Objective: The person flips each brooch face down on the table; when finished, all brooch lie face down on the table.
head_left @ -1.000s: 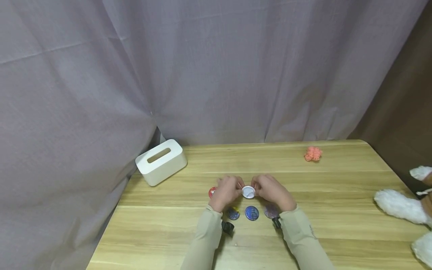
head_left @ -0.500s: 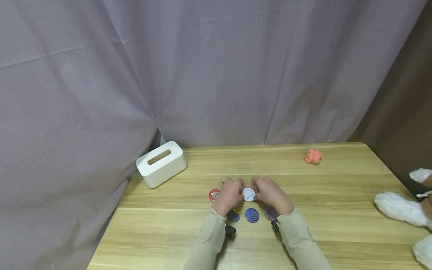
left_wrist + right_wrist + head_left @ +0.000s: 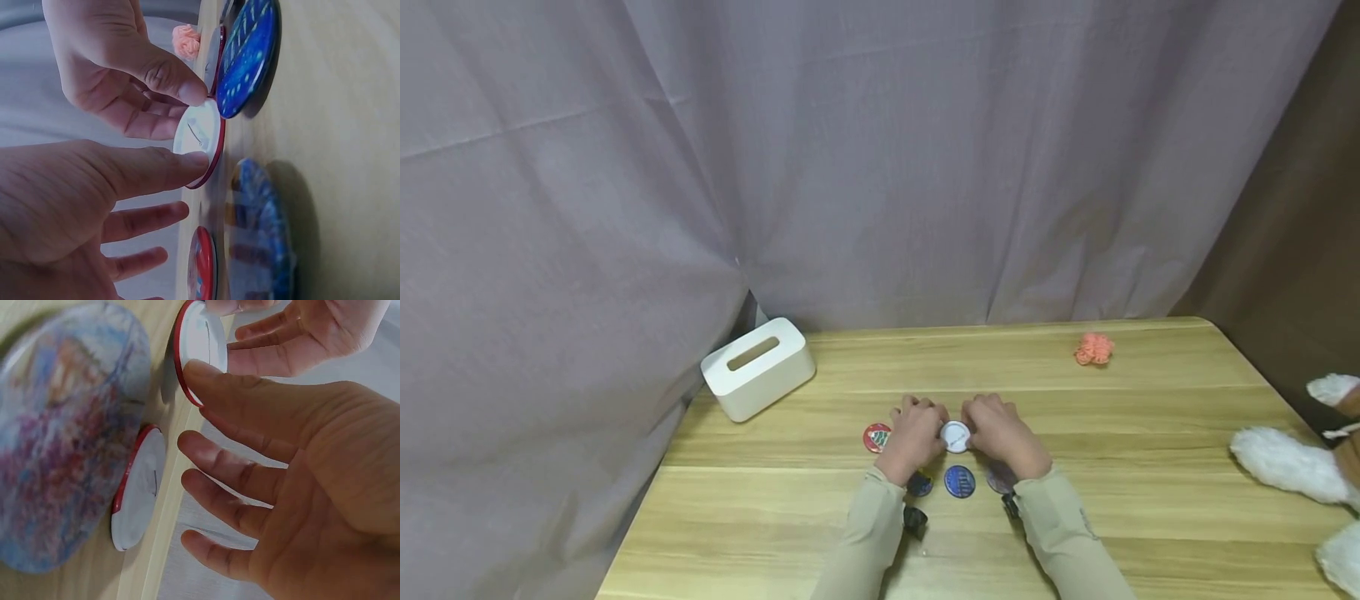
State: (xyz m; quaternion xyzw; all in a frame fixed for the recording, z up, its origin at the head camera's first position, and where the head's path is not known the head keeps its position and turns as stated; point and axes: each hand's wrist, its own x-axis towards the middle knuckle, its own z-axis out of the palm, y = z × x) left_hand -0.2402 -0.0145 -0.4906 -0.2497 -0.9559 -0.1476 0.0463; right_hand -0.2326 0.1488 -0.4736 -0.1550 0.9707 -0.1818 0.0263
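A round pin badge (image 3: 956,437), white back and pin facing up, is between my two hands; its red edge shows in the left wrist view. My left hand (image 3: 916,439) pinches its left side, thumb on the white back, other fingers spread. From the right, my right hand (image 3: 1004,435) pinches the opposite side with thumb and index finger. A red badge (image 3: 877,437) with a tree picture lies left of my left hand. Nearer me are a dark blue-and-yellow badge (image 3: 920,483), a blue badge (image 3: 960,481) and a purplish badge (image 3: 1001,477), partly covered by my wrists.
Another badge (image 3: 140,487) lies back-up beside my right hand in the right wrist view. A white tissue box (image 3: 758,371) stands at the back left of the wooden table. At the back right sits a coral scrunchie-like bundle (image 3: 1094,349); white plush limbs (image 3: 1288,467) reach in from the right.
My left hand has shifted slightly right, uncovering more of the red badge and covering more of the blue-and-yellow one. Both hands keep hold of the white-backed badge.
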